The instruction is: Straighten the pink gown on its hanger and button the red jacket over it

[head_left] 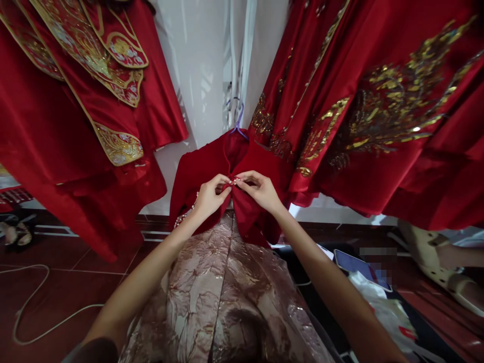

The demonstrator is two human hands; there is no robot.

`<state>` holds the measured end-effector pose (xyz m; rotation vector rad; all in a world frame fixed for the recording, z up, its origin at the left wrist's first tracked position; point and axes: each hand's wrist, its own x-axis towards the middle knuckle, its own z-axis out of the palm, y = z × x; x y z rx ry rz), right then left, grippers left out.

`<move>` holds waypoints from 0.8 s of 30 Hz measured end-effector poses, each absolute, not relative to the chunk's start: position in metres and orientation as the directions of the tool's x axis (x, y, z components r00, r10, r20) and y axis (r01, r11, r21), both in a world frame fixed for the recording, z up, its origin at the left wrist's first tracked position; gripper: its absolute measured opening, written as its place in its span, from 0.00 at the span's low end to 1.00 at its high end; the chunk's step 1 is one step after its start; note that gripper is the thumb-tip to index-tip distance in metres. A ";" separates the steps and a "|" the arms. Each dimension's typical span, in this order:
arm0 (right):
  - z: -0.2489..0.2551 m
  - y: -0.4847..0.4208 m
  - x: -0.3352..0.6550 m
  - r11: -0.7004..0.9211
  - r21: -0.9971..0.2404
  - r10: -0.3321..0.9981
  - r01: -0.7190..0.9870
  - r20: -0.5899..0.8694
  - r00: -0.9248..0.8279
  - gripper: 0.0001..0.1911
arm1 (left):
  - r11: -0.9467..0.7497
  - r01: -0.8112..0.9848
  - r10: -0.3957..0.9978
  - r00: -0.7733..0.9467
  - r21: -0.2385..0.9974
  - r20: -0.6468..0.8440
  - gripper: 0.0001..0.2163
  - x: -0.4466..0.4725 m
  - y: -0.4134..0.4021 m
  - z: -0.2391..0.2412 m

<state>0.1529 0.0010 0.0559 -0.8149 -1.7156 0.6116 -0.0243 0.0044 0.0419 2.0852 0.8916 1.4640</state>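
A short red jacket [200, 160] hangs on a purple hanger [239, 124] in the middle of the head view. Both hands meet at its front opening, just below the neckline. My left hand [214, 193] pinches the left front edge between thumb and fingers. My right hand [258, 188] pinches the right edge, its fingertips almost touching the left ones. Small light beads or a fastening show between the fingertips, partly hidden. Strings of beads run along the jacket's left sleeve. Beneath the jacket hangs a shiny pinkish brocade garment [204, 262] with a centre seam.
Red embroidered garments [121, 75] hang at the left, and a red sequinned gown [378, 111] at the right. A pale cable [32, 302] lies on the tiled floor. At the right are a phone or tablet [359, 269], plastic packaging [393, 312] and another person's clog [427, 252].
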 end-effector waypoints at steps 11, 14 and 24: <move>0.055 -0.017 0.146 0.631 -0.741 0.766 0.230 0.642 -0.033 0.16 | -0.756 0.451 0.641 0.364 0.474 0.676 0.04 -0.025 -0.003 0.066; 0.056 -0.017 0.145 0.630 -0.740 0.766 0.237 0.642 -0.031 0.18 | -0.756 0.469 0.640 0.388 0.456 0.663 0.04 -0.025 -0.005 0.069; 0.063 -0.007 0.144 0.633 -0.747 0.773 0.200 0.624 -0.114 0.17 | -0.780 0.560 0.591 0.510 0.280 0.625 0.03 -0.029 -0.008 0.094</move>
